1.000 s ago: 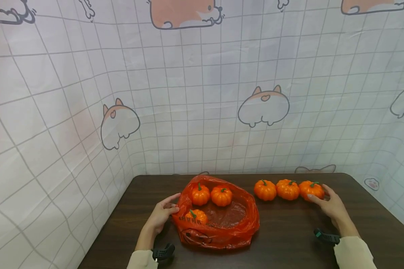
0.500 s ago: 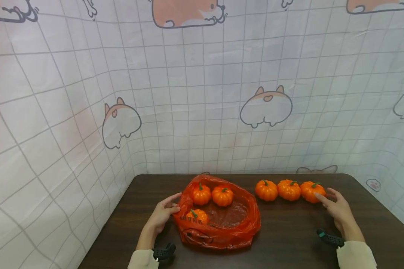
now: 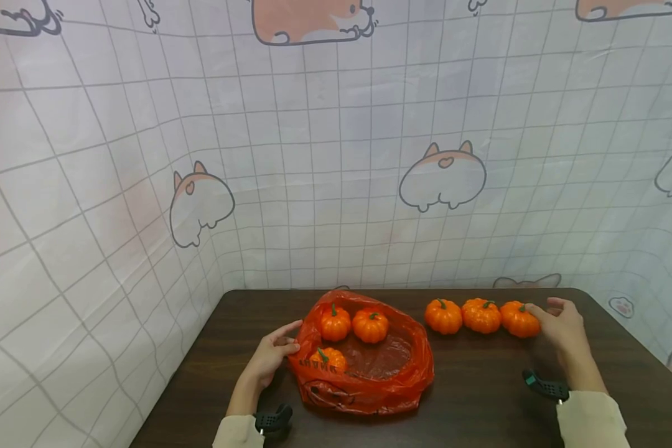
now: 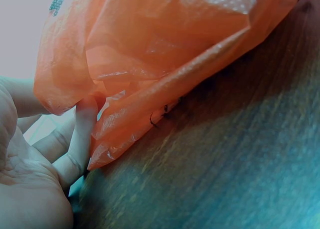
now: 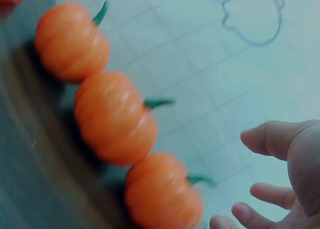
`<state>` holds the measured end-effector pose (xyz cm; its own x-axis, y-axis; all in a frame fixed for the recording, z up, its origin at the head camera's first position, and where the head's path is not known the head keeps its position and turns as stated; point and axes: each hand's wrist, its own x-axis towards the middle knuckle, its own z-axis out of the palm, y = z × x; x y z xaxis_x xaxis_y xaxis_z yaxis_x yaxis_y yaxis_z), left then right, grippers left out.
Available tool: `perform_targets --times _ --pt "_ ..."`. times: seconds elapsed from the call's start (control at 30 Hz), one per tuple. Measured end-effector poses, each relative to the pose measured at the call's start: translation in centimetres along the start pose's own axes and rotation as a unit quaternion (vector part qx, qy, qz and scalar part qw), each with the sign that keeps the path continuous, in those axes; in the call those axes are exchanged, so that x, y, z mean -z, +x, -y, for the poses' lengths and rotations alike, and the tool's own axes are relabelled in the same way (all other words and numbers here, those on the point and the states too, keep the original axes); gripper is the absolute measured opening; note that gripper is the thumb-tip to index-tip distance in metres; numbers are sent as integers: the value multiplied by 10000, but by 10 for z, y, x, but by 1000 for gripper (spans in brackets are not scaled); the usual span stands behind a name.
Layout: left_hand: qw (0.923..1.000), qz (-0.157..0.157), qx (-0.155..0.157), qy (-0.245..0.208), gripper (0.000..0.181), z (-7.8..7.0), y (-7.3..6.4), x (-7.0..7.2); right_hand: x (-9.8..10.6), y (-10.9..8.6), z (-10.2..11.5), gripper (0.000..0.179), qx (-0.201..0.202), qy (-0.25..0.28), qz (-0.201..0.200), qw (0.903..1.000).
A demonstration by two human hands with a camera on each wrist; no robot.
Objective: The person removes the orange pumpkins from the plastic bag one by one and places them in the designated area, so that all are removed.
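Observation:
An orange-red plastic bag lies with its mouth spread, and three small orange pumpkins are inside. On its left side, my left hand pinches the rim; the left wrist view shows the bag's thin film between thumb and fingers. Outside the bag stand a left pumpkin, a middle pumpkin and a right pumpkin, side by side in a row. Fingers apart, my right hand hovers by the right pumpkin; a gap separates them in the right wrist view, where this pumpkin is nearest.
Everything rests on a dark wooden table. A white cloth with grid lines and cartoon dogs hangs behind and beside it. Each wrist wears a black device, such as the right one.
My right hand has moved from around the right pumpkin to its right and lifted slightly. The pumpkins stay in their row. My left hand keeps its hold on the bag.

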<state>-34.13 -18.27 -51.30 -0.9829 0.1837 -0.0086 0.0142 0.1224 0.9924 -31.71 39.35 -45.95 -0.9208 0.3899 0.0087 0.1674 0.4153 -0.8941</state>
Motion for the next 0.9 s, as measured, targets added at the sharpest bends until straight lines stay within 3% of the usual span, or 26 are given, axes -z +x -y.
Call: perform_targets --times 0.2,0.43,0.67,0.9 --pt "10000 -35 3 31 55 1 0 0 -9 -19 39 85 724 -79 367 9967" --pt "10000 -81 -2 43 54 1 1 -1 -33 -40 77 77 1832 -417 788 9790" --pt "9999 -102 12 40 54 0 1 -2 -58 -56 98 61 2642 -415 1088 9574" --pt "9999 -104 26 3 54 0 1 -1 -90 -70 107 52 3050 -313 1435 9410"
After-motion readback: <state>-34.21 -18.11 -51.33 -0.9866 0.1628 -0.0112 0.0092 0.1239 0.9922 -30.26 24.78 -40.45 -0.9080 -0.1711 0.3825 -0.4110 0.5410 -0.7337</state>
